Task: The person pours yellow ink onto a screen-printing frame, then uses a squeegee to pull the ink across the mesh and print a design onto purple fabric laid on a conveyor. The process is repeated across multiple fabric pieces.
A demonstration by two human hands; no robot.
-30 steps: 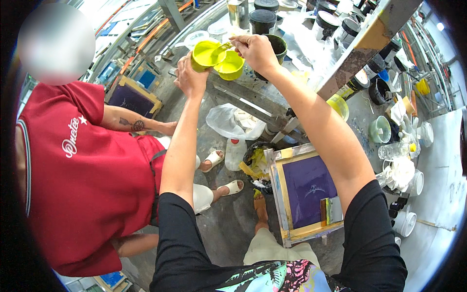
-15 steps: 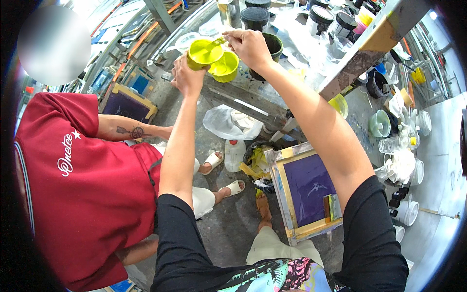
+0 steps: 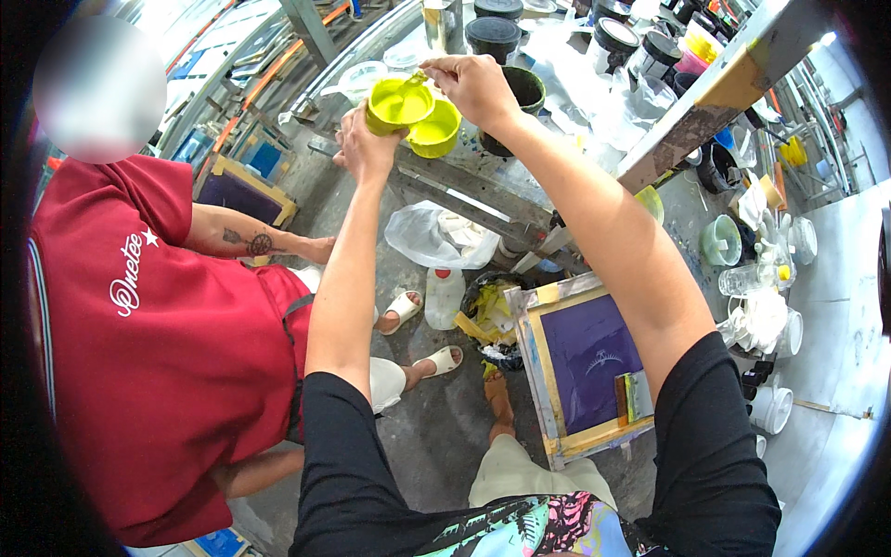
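My left hand (image 3: 364,144) is closed around a small round tub (image 3: 399,102) of bright yellow-green ink, held up over the table edge. In my right hand (image 3: 471,91) is the end of a spatula (image 3: 414,84), pinched in my fingers and smeared with the same ink; its lower end reaches into the held tub. A second tub (image 3: 434,135) of the same ink stands close beside and partly behind the first, on the worktable (image 3: 575,153). Just past my right hand is a dark bucket (image 3: 524,91), partly hidden by that hand.
A person in a red shirt (image 3: 167,343) stands close on my left. A framed printing screen (image 3: 589,339) leans at my right leg. A bin (image 3: 497,311) and a plastic jug (image 3: 445,297) sit under the table. A slanted metal beam (image 3: 705,102) crosses at right; lidded ink tubs (image 3: 492,37) line the back.
The held tub has shifted slightly to the right, over the second tub. The spatula's ink-covered end has moved a little within the held tub. Both hands keep their grip.
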